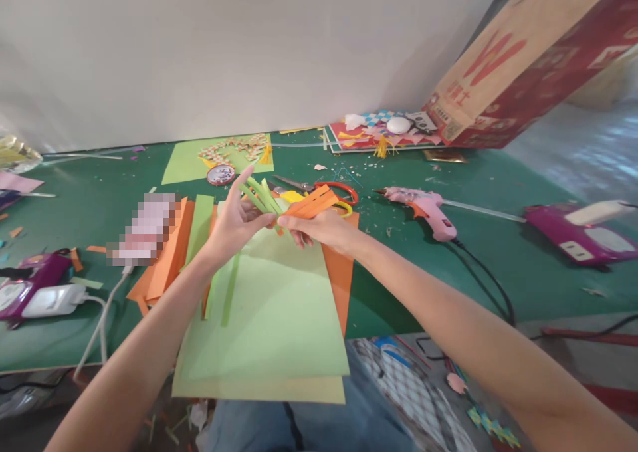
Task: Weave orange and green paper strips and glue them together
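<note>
My left hand point(235, 221) pinches a bunch of green paper strips point(260, 196) that stick up and away from me. My right hand point(319, 229) is closed on several orange paper strips point(313, 203) that cross the green ones; the two hands meet fingertip to fingertip. Both are held just above a stack of light green paper sheets point(269, 319), which lies over orange sheets point(339, 272) on the green table point(399, 266). Loose green strips point(230, 292) lie on the stack.
Red-handled scissors point(319, 187) lie just behind the hands. A pink glue gun point(423, 207) with its black cord sits at the right, a purple device point(578, 234) farther right. At the left are more orange sheets point(169, 252), a charger point(50, 300) and a white cable. A tilted cardboard box point(523, 60) leans at the back right.
</note>
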A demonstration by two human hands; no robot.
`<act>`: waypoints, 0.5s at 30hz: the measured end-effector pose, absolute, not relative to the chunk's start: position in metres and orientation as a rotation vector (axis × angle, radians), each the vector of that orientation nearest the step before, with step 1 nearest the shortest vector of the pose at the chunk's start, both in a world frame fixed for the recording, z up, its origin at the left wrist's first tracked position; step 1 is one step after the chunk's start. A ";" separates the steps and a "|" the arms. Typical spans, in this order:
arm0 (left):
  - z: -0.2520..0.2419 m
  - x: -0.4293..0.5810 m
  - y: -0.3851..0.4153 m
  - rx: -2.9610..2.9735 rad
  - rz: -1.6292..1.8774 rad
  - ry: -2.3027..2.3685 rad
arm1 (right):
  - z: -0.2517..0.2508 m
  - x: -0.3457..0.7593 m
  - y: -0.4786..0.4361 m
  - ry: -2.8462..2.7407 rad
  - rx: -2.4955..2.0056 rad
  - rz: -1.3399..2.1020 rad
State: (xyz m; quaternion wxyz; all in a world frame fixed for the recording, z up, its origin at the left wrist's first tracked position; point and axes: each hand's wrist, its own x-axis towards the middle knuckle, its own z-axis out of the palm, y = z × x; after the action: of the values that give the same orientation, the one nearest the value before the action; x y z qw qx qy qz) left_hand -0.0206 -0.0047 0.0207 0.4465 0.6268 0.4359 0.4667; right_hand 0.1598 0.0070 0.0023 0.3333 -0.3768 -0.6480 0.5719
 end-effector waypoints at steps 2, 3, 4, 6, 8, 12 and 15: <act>0.020 -0.021 -0.005 1.556 1.136 1.056 | -0.001 0.158 0.007 -1.686 -0.976 1.440; 0.019 -0.021 -0.005 1.558 1.131 1.052 | -0.002 0.157 0.007 -1.684 -0.968 1.429; 0.019 -0.021 -0.005 1.560 1.130 1.057 | -0.003 0.157 0.008 -1.683 -0.960 1.424; 0.018 -0.021 -0.004 1.557 1.137 1.077 | -0.004 0.157 0.009 -1.669 -0.953 1.411; 0.017 -0.020 -0.003 1.524 1.162 1.103 | -0.004 0.156 0.009 -1.638 -0.957 1.384; 0.020 -0.020 -0.002 1.395 1.184 1.194 | 0.000 0.156 0.009 -1.561 -0.976 1.323; 0.021 -0.021 -0.003 1.460 1.004 1.190 | 0.001 0.156 0.009 -1.576 -0.984 1.300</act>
State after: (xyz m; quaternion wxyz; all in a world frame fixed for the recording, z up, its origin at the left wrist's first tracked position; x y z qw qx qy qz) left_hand -0.0211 -0.0032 0.0215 0.4827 0.5992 0.4882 0.4119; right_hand 0.1563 0.0092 0.0009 0.4231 -0.3933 -0.6297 0.5194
